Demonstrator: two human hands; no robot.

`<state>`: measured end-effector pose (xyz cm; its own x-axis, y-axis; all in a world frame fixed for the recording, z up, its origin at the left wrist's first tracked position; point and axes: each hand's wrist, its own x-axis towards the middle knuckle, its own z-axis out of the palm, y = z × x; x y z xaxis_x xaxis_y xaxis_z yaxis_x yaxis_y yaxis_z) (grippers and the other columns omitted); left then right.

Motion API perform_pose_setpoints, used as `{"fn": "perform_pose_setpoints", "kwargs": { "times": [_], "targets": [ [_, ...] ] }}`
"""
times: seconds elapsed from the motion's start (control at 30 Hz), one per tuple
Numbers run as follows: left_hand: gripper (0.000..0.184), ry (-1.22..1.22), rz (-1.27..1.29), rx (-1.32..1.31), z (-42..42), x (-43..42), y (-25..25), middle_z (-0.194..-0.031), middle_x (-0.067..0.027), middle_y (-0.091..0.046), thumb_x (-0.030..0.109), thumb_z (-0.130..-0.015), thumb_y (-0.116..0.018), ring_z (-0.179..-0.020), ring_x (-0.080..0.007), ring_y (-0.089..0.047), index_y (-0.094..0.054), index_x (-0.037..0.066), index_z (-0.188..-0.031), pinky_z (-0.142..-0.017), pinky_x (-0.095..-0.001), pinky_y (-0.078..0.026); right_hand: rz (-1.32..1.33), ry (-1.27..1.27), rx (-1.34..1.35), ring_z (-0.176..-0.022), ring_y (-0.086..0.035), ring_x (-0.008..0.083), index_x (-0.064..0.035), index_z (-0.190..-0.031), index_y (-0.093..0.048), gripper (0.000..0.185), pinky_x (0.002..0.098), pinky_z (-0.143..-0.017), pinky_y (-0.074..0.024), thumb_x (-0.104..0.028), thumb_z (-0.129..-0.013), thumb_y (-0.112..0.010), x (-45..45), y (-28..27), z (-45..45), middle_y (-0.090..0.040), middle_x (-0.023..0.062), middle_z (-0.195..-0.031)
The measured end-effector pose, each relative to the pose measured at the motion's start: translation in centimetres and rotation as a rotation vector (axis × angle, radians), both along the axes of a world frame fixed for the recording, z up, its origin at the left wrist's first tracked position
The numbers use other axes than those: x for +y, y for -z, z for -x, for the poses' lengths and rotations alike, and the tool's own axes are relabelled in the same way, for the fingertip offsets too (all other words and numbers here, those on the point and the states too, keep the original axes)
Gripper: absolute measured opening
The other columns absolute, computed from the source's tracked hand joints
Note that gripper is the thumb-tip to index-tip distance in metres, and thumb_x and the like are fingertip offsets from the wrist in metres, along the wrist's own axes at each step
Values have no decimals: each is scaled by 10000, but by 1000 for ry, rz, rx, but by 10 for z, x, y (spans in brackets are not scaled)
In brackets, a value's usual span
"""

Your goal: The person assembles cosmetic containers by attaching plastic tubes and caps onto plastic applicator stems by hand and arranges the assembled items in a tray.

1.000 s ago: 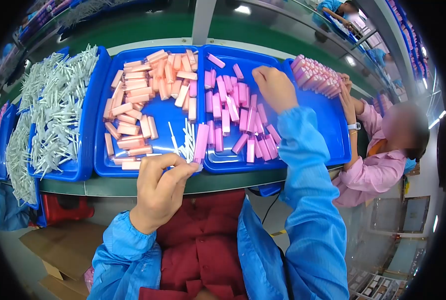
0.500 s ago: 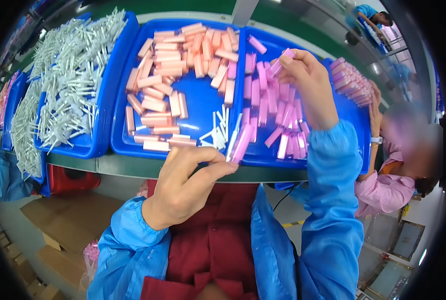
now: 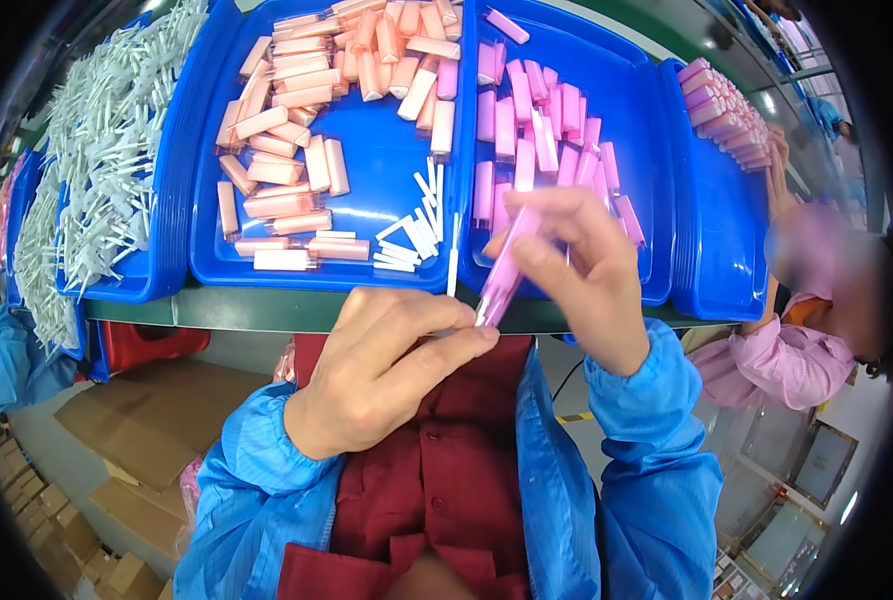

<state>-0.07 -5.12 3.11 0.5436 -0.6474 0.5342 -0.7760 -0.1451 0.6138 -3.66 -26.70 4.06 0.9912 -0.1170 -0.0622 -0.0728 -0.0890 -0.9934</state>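
Observation:
A pink tube (image 3: 505, 268) with a clear lower end slants between my two hands, above the table's near edge. My left hand (image 3: 382, 365) is closed, thumb and forefinger pinching that clear end. Beside the tube, a thin white stick (image 3: 454, 262) rises upright from the left fingertips; its lower end is hidden. Higher up, my right hand (image 3: 589, 265) grips the pink part between thumb and fingers. Behind it, loose pink tubes (image 3: 507, 128) lie in a blue tray (image 3: 627, 110).
Left of the pink tubes, a blue tray (image 3: 367, 185) holds peach tubes (image 3: 282, 205) and short white sticks (image 3: 422, 235). Farther left are piled white applicators (image 3: 117, 150). At right, a co-worker's hand (image 3: 779, 165) is by stacked pink tubes (image 3: 722, 110) in another tray (image 3: 712, 230).
My right hand has picked up a pink tube from the tray and come down to my left hand. The view has shifted, and the trays sit higher in it than half a second ago.

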Motion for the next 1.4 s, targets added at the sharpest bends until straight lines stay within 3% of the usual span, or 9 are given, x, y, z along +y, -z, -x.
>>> {"fn": "perform_pose_setpoints", "kwargs": {
  "times": [0.1,0.33,0.5,0.83,0.93,1.0,1.1,1.23,1.4],
  "targets": [
    [291,42,43,-38,-6,6,11,-1041,-75,-660,20,-764,-750,-898,-221,-628,-702,44,-1050,-748,-340,-472,236,-34,-140,-1011,-633,176,-43,-1208,-625,362,367,-977,-449,-97,-876,-756,8,-4,8,-684,56,-996],
    [342,-101,300,200,-4,24,22,-1015,-122,-669,-34,-731,-833,-884,-253,-682,-681,39,-1028,-784,-335,-562,341,-128,-444,-1141,-610,234,-51,-1183,-631,407,535,-1152,-279,-72,-814,-800,28,2,-2,-679,88,-1168],
    [345,-309,376,235,10,56,38,-993,-120,-680,-61,-718,-836,-894,-240,-677,-668,41,-1002,-767,-333,-556,351,-205,-303,-942,-619,287,10,-1117,-646,225,367,-833,-483,-162,-981,-597,47,-3,-65,-643,152,-1011],
    [348,-470,374,179,6,76,44,-994,-122,-671,-99,-728,-811,-895,-237,-668,-671,38,-1016,-775,-314,-544,1365,-403,-406,-834,-657,366,-41,-1076,-600,210,460,-744,-526,-153,-903,-641,60,25,-144,-614,167,-925],
    [336,-399,320,187,4,73,35,-999,-119,-673,-100,-741,-800,-903,-240,-670,-680,39,-1022,-787,-316,-544,1219,-439,-399,-795,-659,343,-34,-1074,-619,209,418,-725,-535,-99,-877,-635,57,16,-137,-630,173,-883],
    [330,-325,307,205,4,69,29,-1003,-116,-674,-110,-754,-781,-902,-244,-671,-685,35,-1034,-786,-329,-550,660,-374,-181,-823,-673,176,-1,-1163,-646,297,315,-735,-549,-43,-869,-625,54,6,-130,-683,103,-958],
    [315,-193,289,221,2,62,18,-997,-116,-669,-121,-768,-758,-892,-236,-667,-692,18,-1043,-764,-327,-554,-145,-142,66,-969,-679,197,24,-1255,-609,351,351,-877,-553,-145,-947,-592,49,-18,-105,-680,114,-1100],
    [320,-87,260,357,5,47,11,-1017,-115,-671,-129,-783,-730,-907,-239,-664,-708,23,-1064,-767,-330,-553,-484,-8,100,-1026,-681,204,25,-1294,-567,351,343,-936,-528,-111,-970,-566,38,-15,-70,-692,139,-1126],
    [325,-25,214,320,6,32,8,-1022,-102,-671,-114,-777,-733,-922,-236,-660,-713,32,-1067,-772,-330,-545,-408,-83,97,-1046,-663,221,28,-1298,-569,372,358,-948,-521,-148,-970,-580,30,-19,-41,-669,146,-1144]
  ]
}}
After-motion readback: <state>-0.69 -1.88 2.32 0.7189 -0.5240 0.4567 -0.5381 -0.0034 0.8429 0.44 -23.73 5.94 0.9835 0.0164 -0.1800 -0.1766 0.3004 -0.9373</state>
